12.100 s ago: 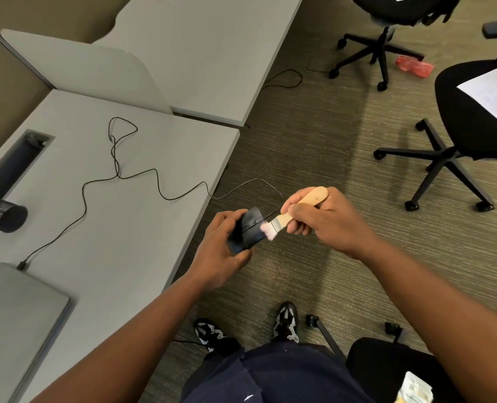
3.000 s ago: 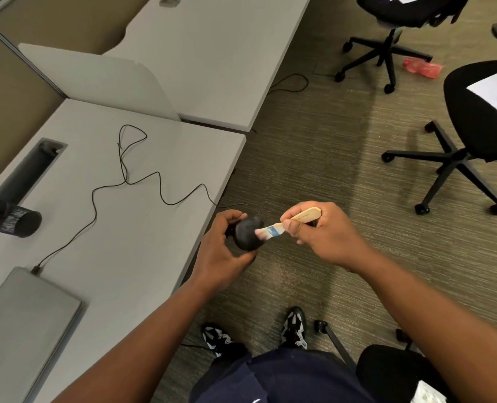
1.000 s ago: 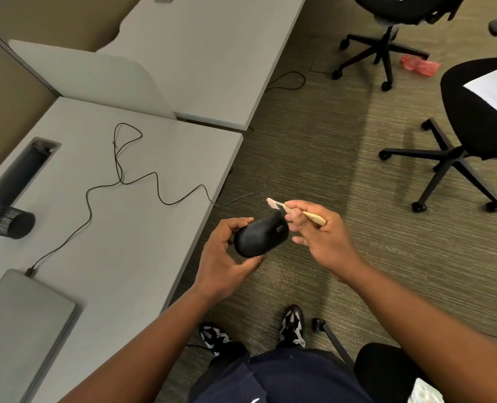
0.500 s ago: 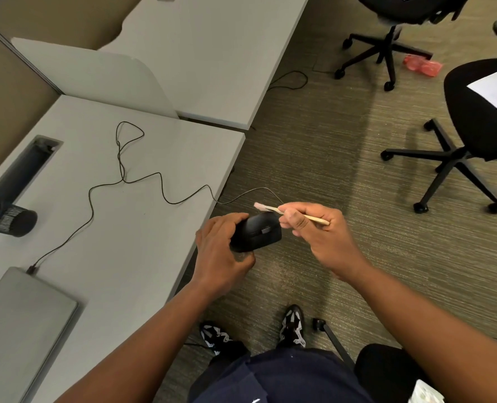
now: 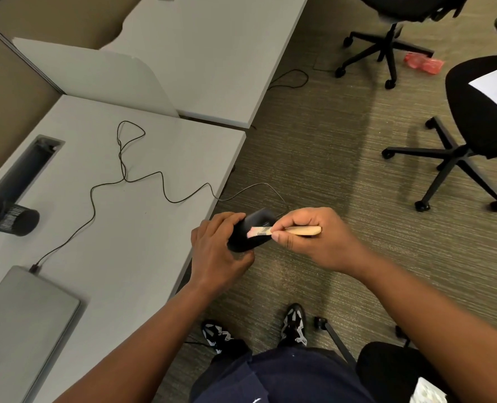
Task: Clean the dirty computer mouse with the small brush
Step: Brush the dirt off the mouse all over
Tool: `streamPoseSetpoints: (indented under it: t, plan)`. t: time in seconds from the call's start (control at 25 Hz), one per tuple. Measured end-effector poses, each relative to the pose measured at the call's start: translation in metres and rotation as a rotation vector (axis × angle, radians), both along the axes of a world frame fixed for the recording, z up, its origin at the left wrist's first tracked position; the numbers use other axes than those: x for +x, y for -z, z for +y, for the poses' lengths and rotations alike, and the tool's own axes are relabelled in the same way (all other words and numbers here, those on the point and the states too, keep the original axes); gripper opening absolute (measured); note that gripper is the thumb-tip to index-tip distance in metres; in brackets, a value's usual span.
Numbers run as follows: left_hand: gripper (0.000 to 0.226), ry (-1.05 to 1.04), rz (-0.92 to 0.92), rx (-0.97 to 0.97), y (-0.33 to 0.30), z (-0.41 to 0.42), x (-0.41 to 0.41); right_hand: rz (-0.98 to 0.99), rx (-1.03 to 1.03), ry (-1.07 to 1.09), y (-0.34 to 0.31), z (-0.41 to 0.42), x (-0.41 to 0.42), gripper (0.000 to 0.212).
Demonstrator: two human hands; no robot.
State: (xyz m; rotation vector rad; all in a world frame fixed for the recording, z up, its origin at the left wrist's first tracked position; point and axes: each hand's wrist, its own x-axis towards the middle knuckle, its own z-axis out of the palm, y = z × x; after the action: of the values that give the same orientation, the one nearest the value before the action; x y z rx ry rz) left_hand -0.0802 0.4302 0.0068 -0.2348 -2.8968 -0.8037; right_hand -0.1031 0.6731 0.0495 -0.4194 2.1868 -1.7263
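Note:
A black wired computer mouse [image 5: 248,241] is held in the air just off the desk's front edge. My left hand [image 5: 216,254] grips it from the left and below. My right hand [image 5: 314,237] pinches a small brush [image 5: 288,230] with a light wooden handle. The brush's pale bristles lie across the mouse's upper side. The mouse's thin black cable [image 5: 142,181] loops back over the grey desk [image 5: 110,228] to a closed laptop [image 5: 17,324].
A black mesh cup [image 5: 11,216] lies at the desk's left, beside a cable slot [image 5: 23,170]. Office chairs [image 5: 479,132] stand on the carpet to the right. A second desk [image 5: 212,50] and a divider panel are behind. My feet are below.
The brush has come down from beyond the mouse's far end onto its upper side, bristles now pointing left across it. My left hand has turned the mouse slightly in its grip.

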Motion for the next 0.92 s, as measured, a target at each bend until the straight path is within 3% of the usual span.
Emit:
streamPoseSetpoints:
  t: [0.28,0.6,0.92]
  plan:
    - [0.077,-0.013,-0.007,-0.062,-0.005,0.000,0.001,0.102,0.203,0.202,-0.003,0.007,-0.006,0.012]
    - [0.078,-0.016,-0.011,-0.097,-0.006,0.004,0.003,-0.026,0.033,0.132,-0.009,-0.010,0.002,0.005]
    - [0.075,-0.040,-0.031,-0.098,-0.008,0.001,0.006,0.130,0.276,0.324,-0.001,-0.003,-0.003,0.013]
